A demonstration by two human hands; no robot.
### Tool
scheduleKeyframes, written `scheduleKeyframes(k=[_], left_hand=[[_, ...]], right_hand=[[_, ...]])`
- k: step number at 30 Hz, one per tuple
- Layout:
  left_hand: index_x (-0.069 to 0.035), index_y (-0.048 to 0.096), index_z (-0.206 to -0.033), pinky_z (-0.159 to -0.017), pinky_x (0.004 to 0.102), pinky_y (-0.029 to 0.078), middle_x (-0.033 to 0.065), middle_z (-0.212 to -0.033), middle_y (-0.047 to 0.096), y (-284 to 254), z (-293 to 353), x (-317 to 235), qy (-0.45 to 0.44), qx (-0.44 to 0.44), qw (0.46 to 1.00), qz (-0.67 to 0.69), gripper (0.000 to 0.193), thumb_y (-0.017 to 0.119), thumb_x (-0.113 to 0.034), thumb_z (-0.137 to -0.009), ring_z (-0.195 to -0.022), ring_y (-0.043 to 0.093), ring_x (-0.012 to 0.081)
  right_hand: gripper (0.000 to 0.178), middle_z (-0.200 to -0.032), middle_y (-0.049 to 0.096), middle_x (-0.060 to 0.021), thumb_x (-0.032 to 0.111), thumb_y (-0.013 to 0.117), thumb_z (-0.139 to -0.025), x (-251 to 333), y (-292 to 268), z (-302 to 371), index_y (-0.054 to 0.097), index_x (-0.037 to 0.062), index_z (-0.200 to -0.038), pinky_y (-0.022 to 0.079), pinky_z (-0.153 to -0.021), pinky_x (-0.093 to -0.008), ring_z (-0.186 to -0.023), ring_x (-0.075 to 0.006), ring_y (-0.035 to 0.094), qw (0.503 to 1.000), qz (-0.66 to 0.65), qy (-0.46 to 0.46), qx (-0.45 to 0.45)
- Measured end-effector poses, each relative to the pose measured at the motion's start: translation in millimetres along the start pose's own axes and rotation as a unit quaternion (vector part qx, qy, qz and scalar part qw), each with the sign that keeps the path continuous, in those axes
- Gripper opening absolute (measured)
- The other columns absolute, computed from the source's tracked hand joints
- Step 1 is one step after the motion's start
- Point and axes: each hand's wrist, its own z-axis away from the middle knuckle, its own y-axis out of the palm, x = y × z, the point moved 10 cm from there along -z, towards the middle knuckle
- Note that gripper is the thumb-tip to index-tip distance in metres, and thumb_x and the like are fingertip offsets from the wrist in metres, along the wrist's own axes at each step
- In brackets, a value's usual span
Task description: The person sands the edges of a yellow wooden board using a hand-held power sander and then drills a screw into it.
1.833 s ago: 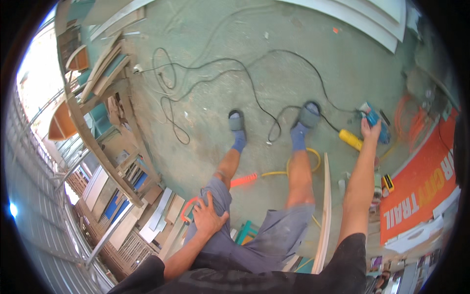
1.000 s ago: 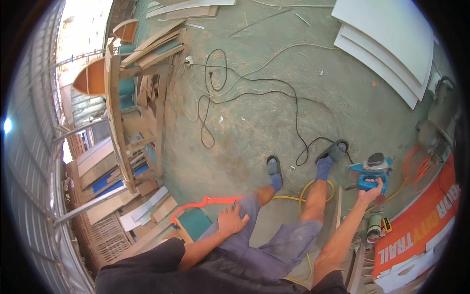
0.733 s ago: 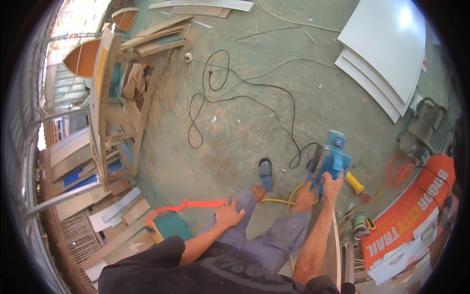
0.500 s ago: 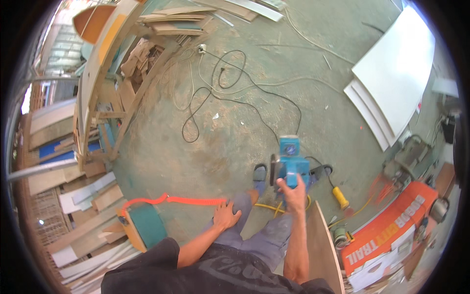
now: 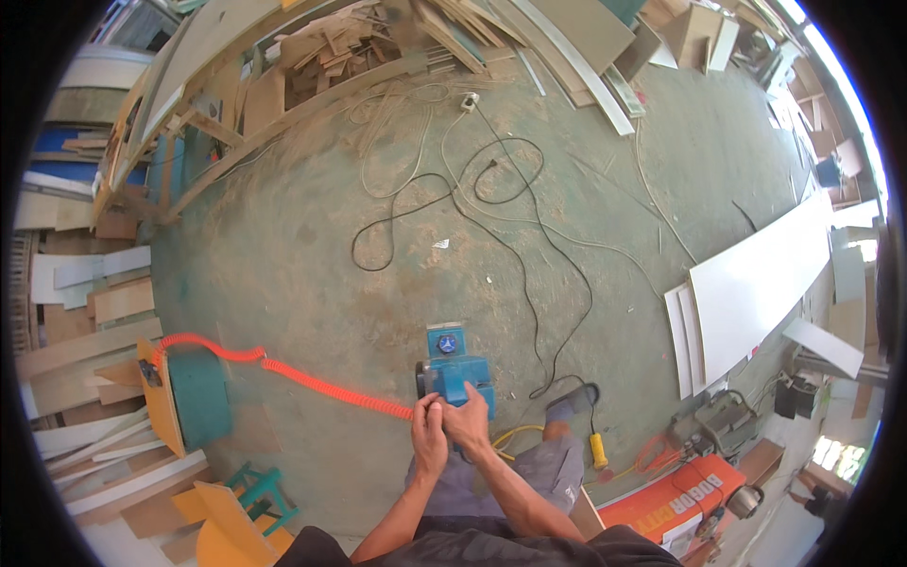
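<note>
A blue electric hand planer point(image 5: 463, 370), with a round dark knob on its front end, is in front of my legs. My right hand point(image 5: 468, 423) is closed round its rear handle. Close beside it my left hand point(image 5: 430, 442) has its fingers drawn together against the planer's near left edge; what lies under those fingertips is hidden. An orange coiled hose point(image 5: 326, 386) comes in from the left and passes out of sight behind my left hand. A black cable point(image 5: 557, 383) lies on the floor by the planer and my right foot.
White sheets point(image 5: 756, 283) are stacked at right. A yellow connector point(image 5: 598, 451) and an orange printed banner point(image 5: 675, 501) are near right. A wooden bench point(image 5: 179, 71) is far left, with boards point(image 5: 104, 354) below it. Cables and sawdust cover parts of the floor point(image 5: 312, 255).
My left hand has left my knee and come to the planer beside my right hand. The planer has moved left and nearer to me. The view has turned rightward.
</note>
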Motion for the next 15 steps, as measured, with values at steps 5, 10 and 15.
scheduleKeyframes(k=[5,10,15], left_hand=[[0.003,0.065,-0.119,-0.09,0.0345,0.05,0.0125,-0.107,0.069,-63,-66,-42,-0.027,0.061,0.997,-0.025,0.044,0.046,-0.035,-0.109,-0.101,0.063,0.019],[0.004,0.062,-0.126,-0.093,0.0356,0.049,0.013,-0.114,0.068,-122,-110,-86,-0.042,0.021,0.999,-0.02,0.059,0.042,-0.049,-0.107,-0.107,0.062,0.0202],[0.002,0.048,-0.143,-0.103,0.0394,0.046,0.0116,-0.13,0.059,-147,-186,-121,0.008,0.052,0.991,0.121,0.081,0.041,-0.068,-0.102,-0.12,0.056,0.0221]], right_hand=[[0.025,-0.083,0.071,-0.0144,0.019,0.075,-0.086,57,82,-9,0.063,0.0001,-0.097,0.053,-0.07,-0.0377,-0.078,-0.0169,0.065,0.996,-0.073,0.039,0.026],[0.034,-0.091,0.069,-0.0169,0.019,0.073,-0.088,126,158,1,0.054,0.0002,-0.109,0.054,-0.073,-0.0394,-0.082,-0.0221,0.067,0.993,-0.059,-0.013,0.101],[0.051,-0.106,0.066,-0.026,0.023,0.069,-0.091,186,240,-34,0.044,0.0003,-0.129,0.052,-0.089,-0.0475,-0.104,-0.0394,0.068,0.961,-0.05,-0.009,0.271]])
